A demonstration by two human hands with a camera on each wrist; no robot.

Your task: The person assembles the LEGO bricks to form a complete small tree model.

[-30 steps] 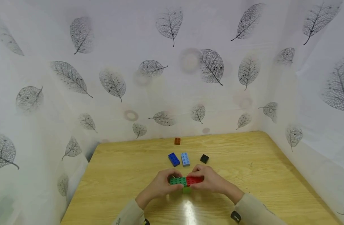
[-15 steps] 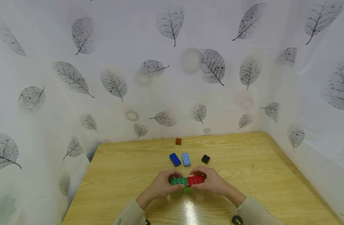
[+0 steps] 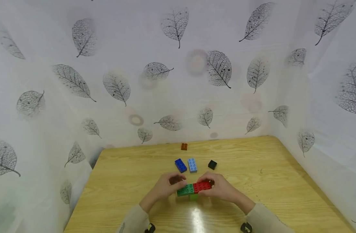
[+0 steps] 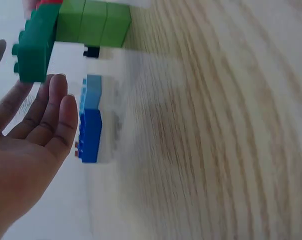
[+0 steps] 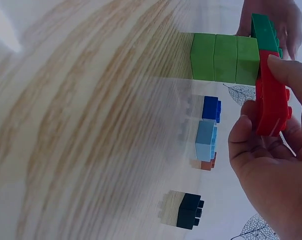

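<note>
A stack of light green bricks (image 5: 225,57) stands on the table, bearing a dark green brick (image 3: 185,190) on the left and a red brick (image 3: 202,186) on the right, end to end. Both top bricks overhang the stack. My right hand (image 3: 221,188) holds the red brick between thumb and fingers; in the right wrist view its thumb presses near the seam with the green brick. My left hand (image 3: 165,186) is loosened around the dark green brick's outer end. The left wrist view shows its fingers (image 4: 58,90) extended beside that brick, thumb apart from it.
Behind the stack lie a dark blue brick (image 3: 180,165), a light blue brick (image 3: 192,165) and a black brick (image 3: 212,164). A small orange-brown brick (image 3: 184,146) lies near the far edge of the wooden table (image 3: 131,168). Leaf-patterned white curtain (image 3: 178,97) surrounds the table.
My left hand has let go of the dark green brick, its thumb lifting from the front side. My right fingers have shifted slightly back on the red brick, uncovering more studs.
</note>
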